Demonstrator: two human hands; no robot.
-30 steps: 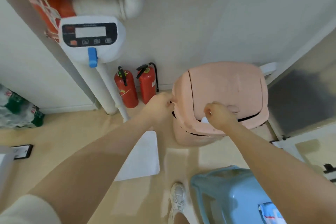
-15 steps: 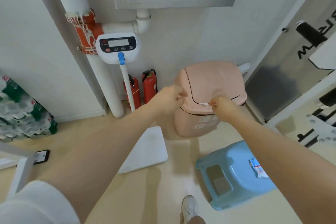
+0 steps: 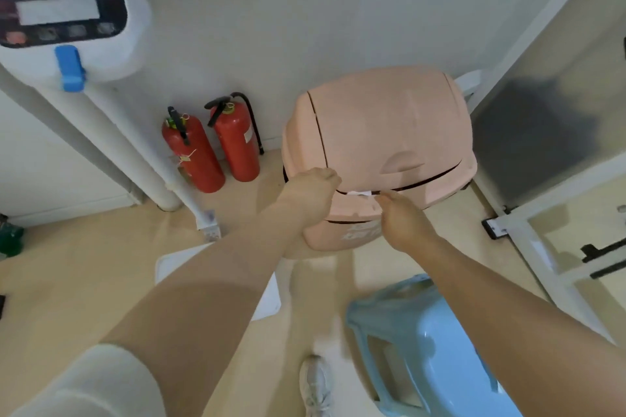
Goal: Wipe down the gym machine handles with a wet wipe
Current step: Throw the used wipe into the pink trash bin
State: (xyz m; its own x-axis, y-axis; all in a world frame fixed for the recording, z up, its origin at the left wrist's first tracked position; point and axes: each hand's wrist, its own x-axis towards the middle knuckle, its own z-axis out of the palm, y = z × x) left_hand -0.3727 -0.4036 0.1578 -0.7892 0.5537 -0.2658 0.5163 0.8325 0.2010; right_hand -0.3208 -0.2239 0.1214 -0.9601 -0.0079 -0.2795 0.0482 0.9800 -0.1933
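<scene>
Left hand (image 3: pixel 310 195): fingers curled, at the left front edge of the bin lid; whether it grips the lid cannot be told. Right hand (image 3: pixel 403 218): fingertips bunched just beside the wipe (image 3: pixel 359 193), contact unclear. Wipe: white, caught in the slot under the lid of the pink bin (image 3: pixel 382 145). Two red extinguishers (image 3: pixel 211 145): upright on the floor (image 3: pixel 84 274), left of the bin, by the far wall. Blue stool (image 3: pixel 423 342): near right. White scale (image 3: pixel 67 27): far left, on a post. White shoe (image 3: pixel 315 386): near edge.
</scene>
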